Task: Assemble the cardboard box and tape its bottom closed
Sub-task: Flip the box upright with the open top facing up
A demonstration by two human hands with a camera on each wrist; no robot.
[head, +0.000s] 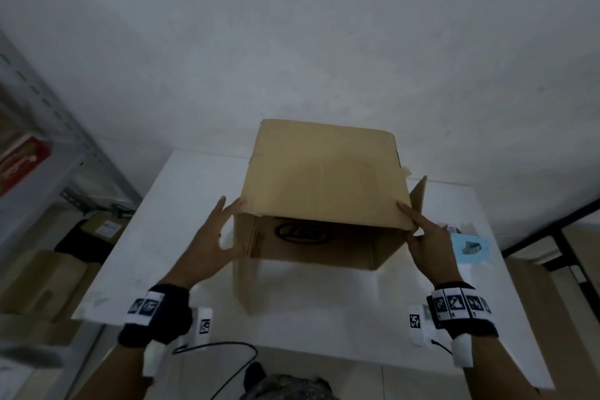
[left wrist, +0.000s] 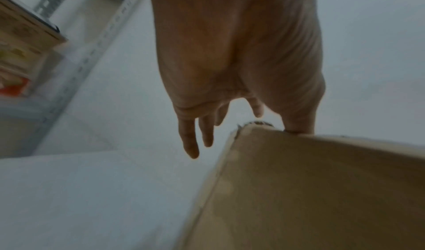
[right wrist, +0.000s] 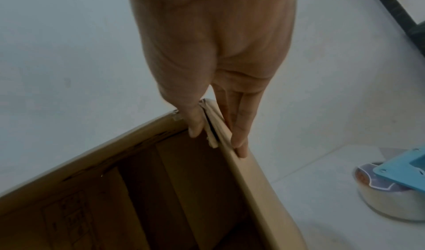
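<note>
The brown cardboard box (head: 324,172) is held tilted above the white table (head: 156,247), its open side with loose flaps toward me and a printed logo visible inside. My left hand (head: 227,227) is at the near left corner with its fingers (left wrist: 190,145) straight and spread clear of the cardboard, and only the thumb touches the box (left wrist: 322,190) edge. My right hand (head: 412,221) pinches the near right corner. In the right wrist view its thumb is inside the box wall (right wrist: 260,190) and its fingers lie outside; the hand (right wrist: 217,139) straddles the edge.
A blue tape dispenser (head: 469,247) with a clear roll (right wrist: 391,199) sits on the table to the right of the box. A metal shelf (head: 39,140) and cardboard boxes on the floor (head: 39,282) are at the left. A black cable (head: 227,347) hangs at the table's front edge.
</note>
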